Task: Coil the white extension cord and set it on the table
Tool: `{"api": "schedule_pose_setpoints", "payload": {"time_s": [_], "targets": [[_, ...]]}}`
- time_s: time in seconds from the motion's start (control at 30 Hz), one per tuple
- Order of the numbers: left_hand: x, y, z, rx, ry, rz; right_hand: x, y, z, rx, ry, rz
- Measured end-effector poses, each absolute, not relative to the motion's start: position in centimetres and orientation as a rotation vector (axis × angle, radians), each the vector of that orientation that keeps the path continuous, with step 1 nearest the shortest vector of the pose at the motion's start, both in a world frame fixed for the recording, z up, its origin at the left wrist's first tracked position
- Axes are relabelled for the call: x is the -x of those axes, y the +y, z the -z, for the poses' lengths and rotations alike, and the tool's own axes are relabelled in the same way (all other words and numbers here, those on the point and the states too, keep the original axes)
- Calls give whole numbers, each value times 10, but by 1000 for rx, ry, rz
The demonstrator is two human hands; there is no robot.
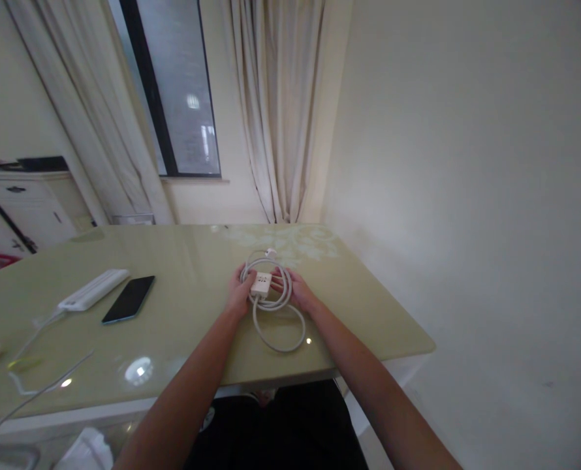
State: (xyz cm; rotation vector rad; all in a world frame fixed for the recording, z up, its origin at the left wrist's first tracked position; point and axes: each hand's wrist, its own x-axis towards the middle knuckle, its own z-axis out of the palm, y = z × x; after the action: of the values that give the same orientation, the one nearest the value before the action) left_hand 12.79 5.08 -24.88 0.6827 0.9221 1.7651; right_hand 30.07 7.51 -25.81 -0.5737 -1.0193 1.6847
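Note:
A white extension cord (285,297) is wound in several loops above the near part of the table, with one loose loop hanging toward me. Its small socket block (261,285) lies against the left side of the coil, and the plug (270,253) sticks out at the far side. My left hand (240,287) is closed around the coil's left side, thumb on the socket block. On the right side, my right hand (296,287) holds the loops, its fingers reaching inside the coil.
On the glossy table (187,261), a black phone (128,299) and a white power strip (94,290) lie to the left. A thin cable (40,391) runs near the front left edge. A wall (467,196) borders the table's right side; a curtain (281,111) hangs behind.

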Motion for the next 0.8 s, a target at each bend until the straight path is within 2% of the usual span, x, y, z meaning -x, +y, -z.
{"api": "schedule_pose_setpoints", "payload": {"time_s": [0.17, 0.23, 0.33, 0.43, 0.53, 0.7, 0.8], "targets": [[-134, 48, 244, -681, 827, -1658, -301, 78, 248, 599, -866, -1641], [-136, 49, 242, -626, 857, -1667, -303, 78, 246, 702, -882, -1521], [-134, 54, 238, -494, 915, -1796, -306, 70, 242, 910, -1080, -1048], [-127, 61, 234, -359, 922, -1993, -305, 53, 235, 926, -1480, -473], [-120, 65, 233, -287, 904, -2085, -294, 35, 232, 830, -1927, -177], [-115, 65, 236, -248, 899, -2024, -280, 31, 238, 909, -2265, 29], [-111, 64, 238, -249, 913, -1997, -293, 41, 238, 963, -2105, -98]]}}
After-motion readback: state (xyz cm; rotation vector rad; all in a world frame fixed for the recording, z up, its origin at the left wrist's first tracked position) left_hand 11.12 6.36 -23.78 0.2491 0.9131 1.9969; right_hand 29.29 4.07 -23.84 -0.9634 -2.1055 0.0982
